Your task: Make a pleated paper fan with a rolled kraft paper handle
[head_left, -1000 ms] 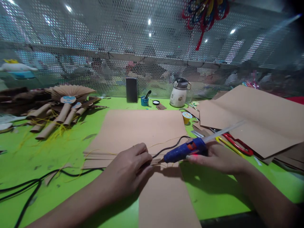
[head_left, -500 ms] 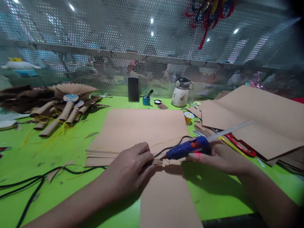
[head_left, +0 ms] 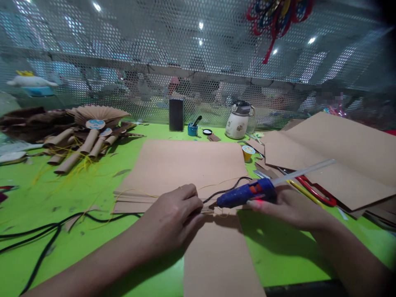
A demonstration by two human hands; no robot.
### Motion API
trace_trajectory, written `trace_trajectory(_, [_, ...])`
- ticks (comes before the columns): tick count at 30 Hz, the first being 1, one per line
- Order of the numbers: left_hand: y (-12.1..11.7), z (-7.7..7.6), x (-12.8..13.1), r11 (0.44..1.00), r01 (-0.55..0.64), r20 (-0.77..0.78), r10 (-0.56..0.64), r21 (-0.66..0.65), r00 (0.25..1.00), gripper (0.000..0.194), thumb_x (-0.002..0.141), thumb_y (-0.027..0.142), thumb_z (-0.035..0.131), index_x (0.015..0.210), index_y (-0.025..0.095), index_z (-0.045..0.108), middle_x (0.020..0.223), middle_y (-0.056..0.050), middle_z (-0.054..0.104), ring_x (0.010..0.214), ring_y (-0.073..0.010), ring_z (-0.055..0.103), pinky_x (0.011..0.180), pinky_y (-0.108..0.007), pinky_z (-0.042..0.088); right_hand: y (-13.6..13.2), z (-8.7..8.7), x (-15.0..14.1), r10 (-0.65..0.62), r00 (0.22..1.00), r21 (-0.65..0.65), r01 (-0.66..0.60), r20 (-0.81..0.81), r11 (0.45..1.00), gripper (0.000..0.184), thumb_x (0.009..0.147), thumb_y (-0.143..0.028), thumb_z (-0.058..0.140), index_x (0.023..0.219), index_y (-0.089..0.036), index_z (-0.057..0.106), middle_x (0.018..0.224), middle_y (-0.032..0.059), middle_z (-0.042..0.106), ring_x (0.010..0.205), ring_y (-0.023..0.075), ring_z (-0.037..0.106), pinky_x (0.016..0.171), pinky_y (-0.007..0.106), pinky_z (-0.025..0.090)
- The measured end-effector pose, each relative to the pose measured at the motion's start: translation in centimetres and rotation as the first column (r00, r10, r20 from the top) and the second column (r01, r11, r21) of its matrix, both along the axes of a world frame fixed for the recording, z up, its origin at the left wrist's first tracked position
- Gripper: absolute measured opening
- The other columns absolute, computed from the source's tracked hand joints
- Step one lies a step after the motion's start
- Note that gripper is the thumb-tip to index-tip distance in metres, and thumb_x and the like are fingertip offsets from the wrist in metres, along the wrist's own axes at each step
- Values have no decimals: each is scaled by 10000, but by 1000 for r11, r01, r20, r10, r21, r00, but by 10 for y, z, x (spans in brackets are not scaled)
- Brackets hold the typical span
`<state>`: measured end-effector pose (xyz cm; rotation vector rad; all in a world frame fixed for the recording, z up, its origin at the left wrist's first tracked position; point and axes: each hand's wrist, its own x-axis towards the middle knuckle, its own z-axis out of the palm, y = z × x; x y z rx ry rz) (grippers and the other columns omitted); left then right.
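Observation:
My right hand (head_left: 286,208) is closed round a blue glue gun (head_left: 244,194) with a clear glue stick (head_left: 305,170) poking out behind. Its nozzle points left at a small folded brown paper piece (head_left: 208,210). My left hand (head_left: 175,218) pinches that piece with curled fingers and holds it down on a brown paper strip (head_left: 216,255). Both hands rest over the near edge of a stack of brown sheets (head_left: 185,165) on the green table (head_left: 77,194).
Black cords (head_left: 46,231) trail left. Paper rolls and pleated fans (head_left: 89,132) lie back left. Red-handled scissors (head_left: 315,190) and large brown sheets (head_left: 334,152) are right. A white jar (head_left: 238,120), blue pot (head_left: 192,129), yellow cup (head_left: 248,153) and dark box (head_left: 176,114) stand before a perforated screen.
The view has drifted slightly. Both hands stay in place, with the glue gun's nozzle still at the folded piece.

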<state>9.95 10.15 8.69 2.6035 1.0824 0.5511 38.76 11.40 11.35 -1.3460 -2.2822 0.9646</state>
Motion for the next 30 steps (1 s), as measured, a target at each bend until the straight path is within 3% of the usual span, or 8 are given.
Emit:
trace_trajectory(3, [-1,-1,0,1000,-6,5,6,-8,1000,260,974,274,450,812,180,631,826,-46,523,749,-166,510,615,-279,390,-1,-3,2,-11,1000,9,11,-7,1000,340,892,-507,587,914,-209,749,556,-22,505,497,125,417,429,228,306])
trace_trajectory(7, [-1,-1,1,1000,-17,6,17,-22,1000,268,985,295,441,830,181,627,828,-42,524,769,-169,515,628,-282,383,-3,-5,2,-33,997,10,34,-64,999,303,860,-474,640,933,-207,765,627,9,621,603,184,558,524,253,444])
trace_trajectory(11, [0,-2,0,999,-13,-12,13,-31,1000,245,979,283,452,836,179,622,853,-44,521,775,-167,516,632,-280,379,-4,-4,-1,-18,997,6,19,-79,1000,280,863,-441,641,969,-213,765,724,19,680,710,214,619,634,278,509])
trace_trajectory(25, [1,-2,-1,1000,-20,-5,20,-7,1000,266,977,285,443,841,176,643,834,-54,540,761,-169,523,627,-279,395,-1,-5,8,-6,998,7,7,-59,1000,263,863,-423,642,970,-223,775,701,17,687,753,243,647,675,312,541])
trace_trajectory(30, [0,-2,0,999,-41,-3,41,-7,999,271,976,305,455,824,179,640,829,-49,531,742,-166,517,612,-278,383,-1,-5,8,24,998,-8,-25,-60,1000,306,876,-454,621,1008,-214,758,806,34,707,723,228,628,645,317,533])
